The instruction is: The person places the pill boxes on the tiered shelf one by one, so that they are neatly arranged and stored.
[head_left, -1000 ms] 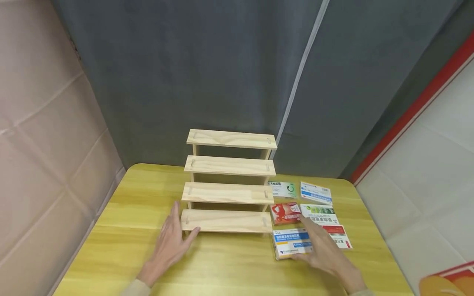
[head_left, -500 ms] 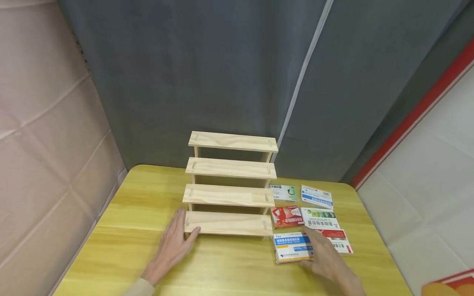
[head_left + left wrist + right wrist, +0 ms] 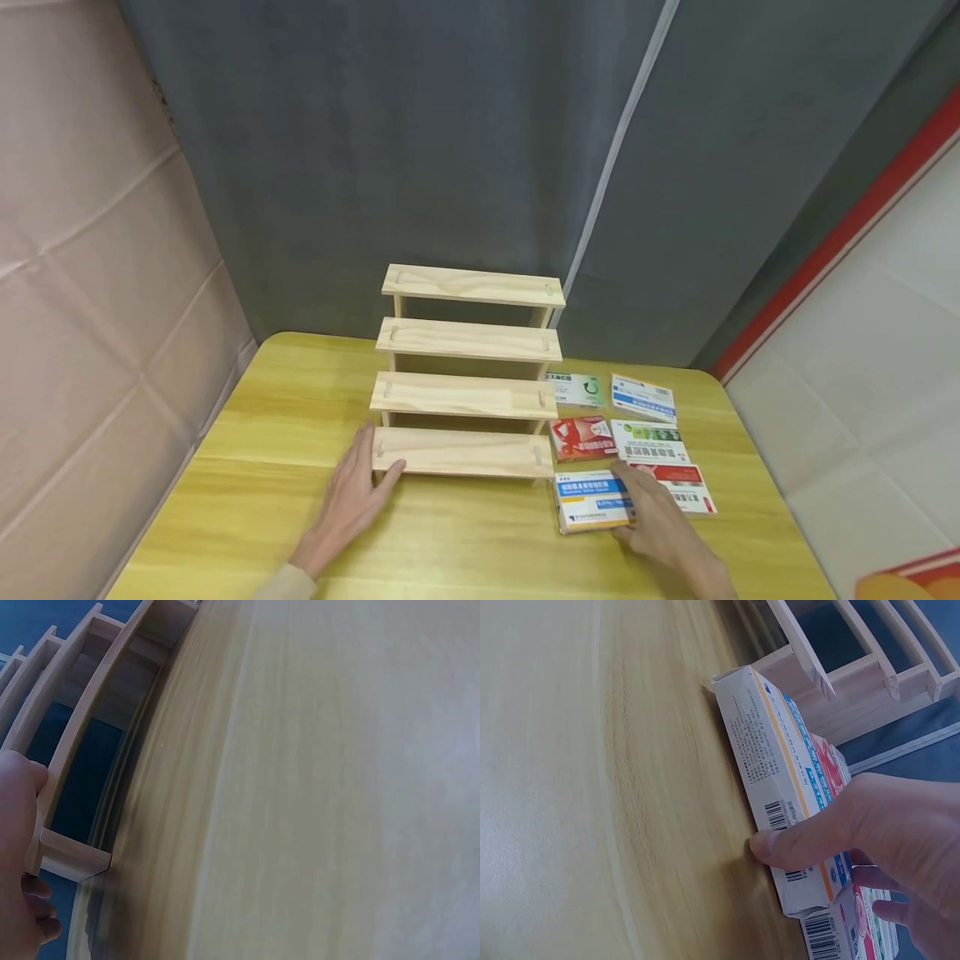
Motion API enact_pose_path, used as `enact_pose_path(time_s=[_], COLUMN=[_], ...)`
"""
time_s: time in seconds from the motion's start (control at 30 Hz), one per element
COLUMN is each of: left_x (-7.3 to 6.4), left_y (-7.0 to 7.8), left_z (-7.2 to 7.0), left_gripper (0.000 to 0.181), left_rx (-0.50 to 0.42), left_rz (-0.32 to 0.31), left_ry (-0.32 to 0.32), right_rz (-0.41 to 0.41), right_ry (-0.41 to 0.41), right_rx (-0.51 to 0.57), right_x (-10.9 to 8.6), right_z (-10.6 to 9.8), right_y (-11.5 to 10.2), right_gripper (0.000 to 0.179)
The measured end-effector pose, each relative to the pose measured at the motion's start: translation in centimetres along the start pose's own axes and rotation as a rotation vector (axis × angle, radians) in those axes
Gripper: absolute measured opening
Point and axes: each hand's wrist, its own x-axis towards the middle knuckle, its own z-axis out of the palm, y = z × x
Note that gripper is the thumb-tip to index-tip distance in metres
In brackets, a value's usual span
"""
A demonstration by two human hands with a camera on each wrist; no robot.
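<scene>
A pale wooden stepped rack (image 3: 461, 452) with several tiers stands at the middle of the table. At its lowest step, my left hand (image 3: 350, 492) grips the left end, thumb over the board and fingers along the side. In the left wrist view curled fingers (image 3: 41, 911) show beside the rack's end. To the right of the rack lies a white, blue and orange medicine box (image 3: 588, 504). My right hand (image 3: 662, 521) pinches its right end, the thumb (image 3: 795, 844) on the barcoded side. The fingers behind the box are partly hidden.
Behind that box lie several other medicine boxes: a red one (image 3: 581, 438), a green-and-white one (image 3: 573, 389), a blue-and-white one (image 3: 642, 397), a white-and-green one (image 3: 647, 442) and a red-and-white one (image 3: 682, 487). A dark curtain (image 3: 375, 167) hangs behind the table (image 3: 450, 550).
My right thumb has shifted right along the box's front edge, toward its right end. The left hand keeps its place on the rack. The view has shifted slightly.
</scene>
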Motion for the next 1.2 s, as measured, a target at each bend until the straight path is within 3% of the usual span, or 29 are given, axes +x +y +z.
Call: enact_pose_path(time_s=[0.33, 0.6, 0.9, 1.2], left_x=[0.2, 0.5, 0.7, 0.3], left_y=[0.0, 0.1, -0.1, -0.4], left_z=[0.1, 0.1, 0.1, 0.2], left_gripper=[0.094, 0.094, 0.096, 0.094], left_rx=[-0.056, -0.073, -0.084, -0.084], left_rz=[-0.051, -0.048, -0.054, -0.051], left_ry=[-0.038, -0.045, -0.058, -0.04], right_rz=[-0.009, 0.011, 0.008, 0.079], right_ry=[0.016, 0.024, 0.073, 0.157], right_rx=[-0.028, -0.001, 0.143, 0.297], right_x=[0.1, 0.2, -0.3, -2.0], right_z=[-0.1, -0.5, -1.1, -1.2], right_y=[0.6, 0.6, 1.1, 1.8], right_gripper=[0.089, 0.09, 0.09, 0.091])
